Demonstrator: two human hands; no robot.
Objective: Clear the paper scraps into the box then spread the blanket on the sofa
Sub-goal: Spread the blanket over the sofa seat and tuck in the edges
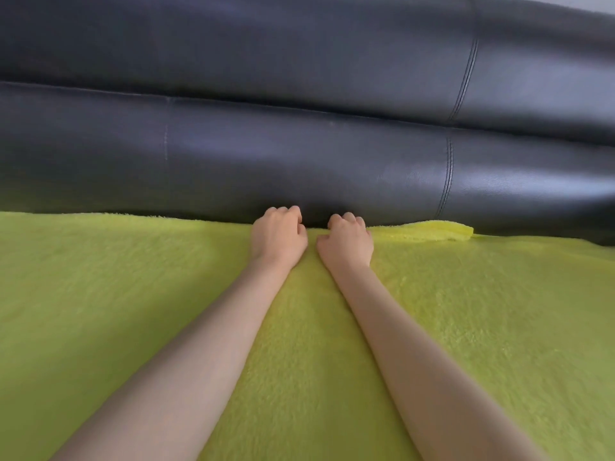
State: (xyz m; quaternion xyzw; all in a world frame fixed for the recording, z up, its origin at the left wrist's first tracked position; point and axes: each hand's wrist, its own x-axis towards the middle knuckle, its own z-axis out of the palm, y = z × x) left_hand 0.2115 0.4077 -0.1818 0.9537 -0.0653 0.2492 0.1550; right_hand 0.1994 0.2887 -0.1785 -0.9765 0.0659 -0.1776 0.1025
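Both the left hand (278, 236) and right hand (346, 239) curl their fingers over the far edge of the green blanket (133, 311), which covers the sofa (299, 161) seat; pulling unevenly could worsen the fold near the right

Two bare forearms, no sleeves, left hand (278, 236), right hand (346, 241)

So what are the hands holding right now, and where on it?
Both the left hand and the right hand grip the fuzzy lime-green blanket at its far edge, against the black leather sofa backrest.
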